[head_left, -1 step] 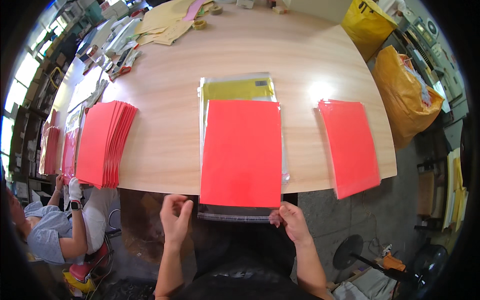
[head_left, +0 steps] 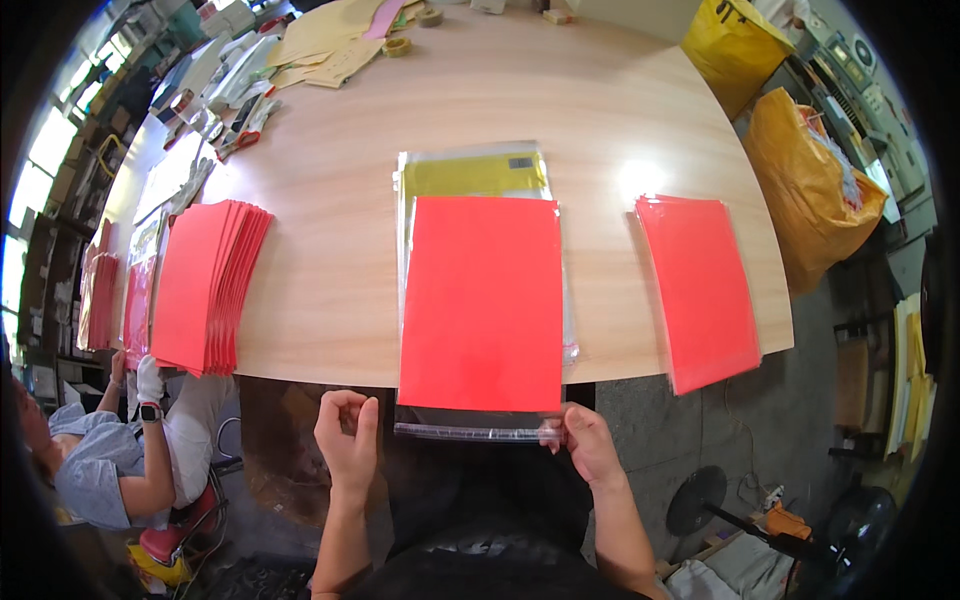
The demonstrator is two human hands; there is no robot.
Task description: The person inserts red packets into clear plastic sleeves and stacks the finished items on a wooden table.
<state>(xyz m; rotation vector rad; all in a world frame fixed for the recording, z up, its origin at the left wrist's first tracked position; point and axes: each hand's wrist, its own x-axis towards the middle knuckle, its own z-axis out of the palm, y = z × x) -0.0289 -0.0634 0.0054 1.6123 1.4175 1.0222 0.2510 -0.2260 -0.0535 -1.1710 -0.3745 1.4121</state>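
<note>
Nearest the camera, the right hand (head_left: pixel 590 445) pinches the right end of the clear bag flap (head_left: pixel 470 432), thumb and fingers closed on the plastic, while the left hand (head_left: pixel 347 440) sits just beside the flap's left end with its fingers curled and its grip loosely closed on nothing I can make out; whether a fingertip touches the plastic is hard to tell. The flap hangs off the near edge of the counter (head_left: pixel 330 300), and above it lies the red sheet (head_left: pixel 482 300) inside its clear sleeve, its lower end overhanging the edge. Held at one corner only, the flap could twist or fold crooked, and if it carries an adhesive strip it might stick to itself or to the red sheet at a slant. A pull toward the body could drag the overhanging sheet off the counter. Beneath it a yellow packet (head_left: pixel 472 175) shows at the far end, and it could slide along too. To the left stands a fanned red stack (head_left: pixel 205 285); to the right lies another red pile (head_left: pixel 700 285). Against the earlier picture nothing visibly differs: both hands, the flap and the sheets sit in matching positions.
</note>
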